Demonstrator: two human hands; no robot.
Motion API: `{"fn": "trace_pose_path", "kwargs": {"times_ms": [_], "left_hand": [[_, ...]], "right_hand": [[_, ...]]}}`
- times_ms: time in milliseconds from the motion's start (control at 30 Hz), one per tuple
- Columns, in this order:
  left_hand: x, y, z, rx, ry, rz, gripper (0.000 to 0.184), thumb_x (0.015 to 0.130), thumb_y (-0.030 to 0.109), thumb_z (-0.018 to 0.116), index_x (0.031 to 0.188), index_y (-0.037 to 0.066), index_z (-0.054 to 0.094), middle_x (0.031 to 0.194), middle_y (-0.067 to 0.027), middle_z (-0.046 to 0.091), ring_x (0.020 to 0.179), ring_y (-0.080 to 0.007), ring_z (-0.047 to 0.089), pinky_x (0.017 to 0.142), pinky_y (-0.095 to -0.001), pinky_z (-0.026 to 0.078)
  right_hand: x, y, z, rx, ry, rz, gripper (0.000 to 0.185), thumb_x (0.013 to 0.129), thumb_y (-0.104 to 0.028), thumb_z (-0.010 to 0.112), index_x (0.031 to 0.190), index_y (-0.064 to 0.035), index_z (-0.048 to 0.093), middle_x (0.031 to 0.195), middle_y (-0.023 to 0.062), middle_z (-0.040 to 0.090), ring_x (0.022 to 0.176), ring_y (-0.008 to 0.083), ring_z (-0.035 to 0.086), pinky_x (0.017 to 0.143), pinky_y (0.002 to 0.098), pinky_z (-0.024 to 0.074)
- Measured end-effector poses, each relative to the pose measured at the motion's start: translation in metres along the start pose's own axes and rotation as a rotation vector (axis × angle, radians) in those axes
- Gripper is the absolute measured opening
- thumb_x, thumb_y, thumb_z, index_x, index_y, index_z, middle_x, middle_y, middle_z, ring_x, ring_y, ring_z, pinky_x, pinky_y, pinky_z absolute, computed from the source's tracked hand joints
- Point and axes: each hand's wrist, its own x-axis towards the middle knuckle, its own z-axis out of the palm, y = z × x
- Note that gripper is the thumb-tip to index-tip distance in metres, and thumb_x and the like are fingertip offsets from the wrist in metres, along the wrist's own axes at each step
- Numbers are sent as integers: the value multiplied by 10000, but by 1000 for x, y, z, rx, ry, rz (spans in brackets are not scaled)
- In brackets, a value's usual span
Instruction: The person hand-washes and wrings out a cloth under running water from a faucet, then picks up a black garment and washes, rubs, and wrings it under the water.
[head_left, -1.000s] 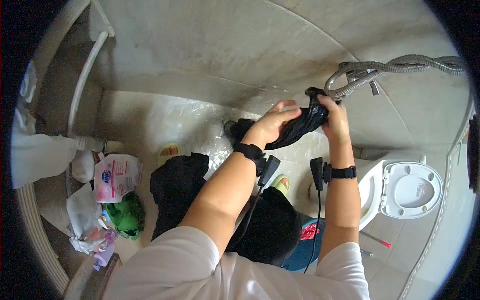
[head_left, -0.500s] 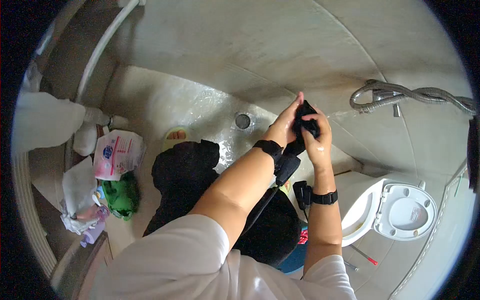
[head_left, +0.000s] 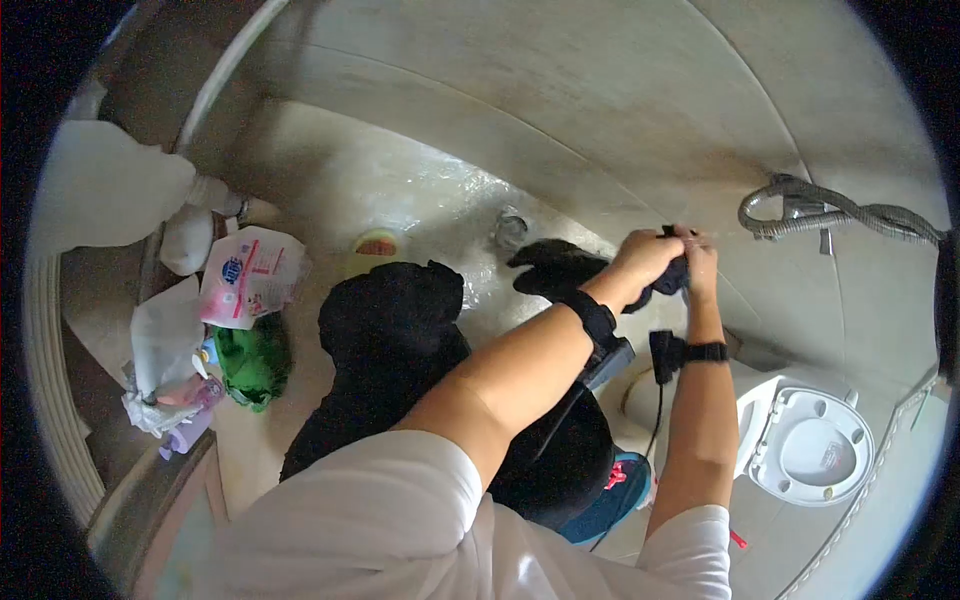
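A wet black cloth (head_left: 560, 270) is bunched between my two hands, and its loose end hangs to the left over the wet floor, near the drain. My left hand (head_left: 645, 262) is closed around one part of it. Beside it and touching it, my right hand (head_left: 700, 262) is closed on the bunched end. Both hands are close to the wall, left of a metal shower hose (head_left: 850, 215). Part of the cloth is hidden behind my fingers.
A floor drain (head_left: 511, 230) lies in running water. To the right is a toilet with a raised lid (head_left: 815, 447). A blue basin (head_left: 605, 505) is below. At left are a pink and white packet (head_left: 252, 277), a green bag (head_left: 255, 360) and white bags (head_left: 165, 340).
My hands have moved right from half a second ago, and the cloth has gone from bunched between my palms to gripped with one end trailing left. The camera view has shifted.
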Motion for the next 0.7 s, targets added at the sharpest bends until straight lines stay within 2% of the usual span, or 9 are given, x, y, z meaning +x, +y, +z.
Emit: {"fn": "trace_pose_path", "kwargs": {"times_ms": [33, 133, 200, 267, 333, 400, 467, 500, 700], "left_hand": [[-1, 4, -1, -79, 0, -15, 205, 747, 204, 576, 758, 2, 611, 753, -84, 623, 655, -185, 572, 588, -324, 433], [10, 4, -16, -447, -202, -55, 127, 770, 189, 575, 787, 65, 594, 769, -65, 615, 703, -205, 593, 609, -332, 467], [1, 17, -20, -563, -18, -140, 239, 845, 317, 568, 922, 91, 546, 825, -76, 596, 733, -234, 593, 639, -392, 498], [8, 7, -24, -628, -104, -242, 380, 858, 467, 534, 889, 89, 545, 818, -82, 590, 747, -237, 585, 679, -404, 492], [14, -15, -26, -1042, -562, -202, 395, 901, 463, 456, 877, 80, 548, 806, -79, 589, 759, -240, 579, 747, -381, 472], [8, -16, -16, -899, -340, -67, 312, 909, 365, 464, 873, 73, 567, 827, -71, 601, 753, -220, 581, 725, -356, 476], [-2, -8, -8, -809, -38, -112, 220, 873, 237, 474, 853, 47, 584, 808, -76, 606, 705, -176, 570, 618, -321, 452], [-5, -2, -5, -390, 143, -62, 262, 846, 236, 500, 768, 10, 607, 740, -94, 609, 662, -171, 563, 570, -321, 428], [1, 1, -3, 269, 51, 30, 304, 803, 248, 550, 779, -48, 617, 696, -95, 611, 627, -174, 546, 602, -335, 420]], "right_hand": [[-9, 0, 3, 4, -11, -4, 261, 833, -197, 578, 891, 54, 625, 900, 102, 649, 784, 174, 571, 709, 305, 451], [-50, -24, 20, 458, -143, -27, 205, 880, -87, 507, 1028, 25, 592, 1276, 144, 495, 1200, 196, 427, 1021, 299, 291], [-68, -38, 32, 4, -31, -394, 179, 854, -70, 546, 1011, -5, 602, 1213, 133, 544, 1157, 216, 472, 1017, 319, 299], [-74, -52, 46, -166, -2, -594, 134, 800, -106, 624, 922, -52, 637, 1108, 148, 591, 1030, 237, 552, 908, 348, 386], [-74, -66, 62, -444, 111, -660, 126, 788, -124, 655, 805, -8, 608, 915, 123, 622, 856, 187, 575, 796, 310, 420], [-66, -76, 68, -523, 190, -670, 176, 790, -164, 649, 795, 6, 604, 802, 121, 622, 735, 155, 559, 687, 308, 428], [-39, -58, 57, -338, 170, -275, 245, 777, -241, 627, 767, 4, 621, 719, 180, 596, 692, 340, 582, 654, 354, 446], [-33, -54, 49, -406, 224, -319, 279, 798, -251, 594, 779, 26, 618, 630, 175, 583, 586, 322, 577, 607, 362, 445], [-20, -20, 0, -178, 56, -224, 298, 838, -255, 580, 841, 37, 640, 738, 127, 642, 685, 179, 579, 657, 339, 450]]}}
